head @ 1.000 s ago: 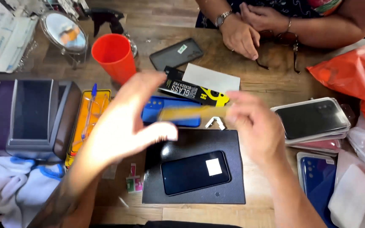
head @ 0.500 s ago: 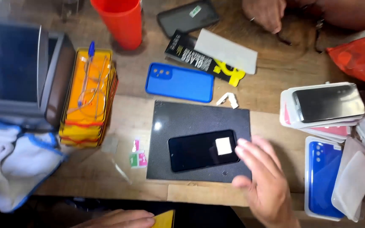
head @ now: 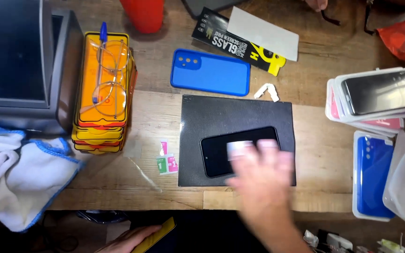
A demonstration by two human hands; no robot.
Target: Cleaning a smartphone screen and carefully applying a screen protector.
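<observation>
On dark mat [head: 237, 115], right hand [head: 263, 180] blurred over phone [head: 226, 152], fingers spread, holding nothing; left hand [head: 127, 239] at desk [head: 324, 93] edge, fingers pinching yellow strip [head: 158, 234].

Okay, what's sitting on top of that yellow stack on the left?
On the yellow stack lie a pair of clear-framed glasses and a blue pen. What lies between the stacked pieces is covered.

At your twelve o'clock lies a bright blue phone case [head: 210, 71]; the phone [head: 237, 151] is glossy black on a dark grey textured mat [head: 237, 112]. At nine o'clock, orange-and-yellow packets [head: 100, 93]; white cloth [head: 22, 175] edged blue.
</observation>
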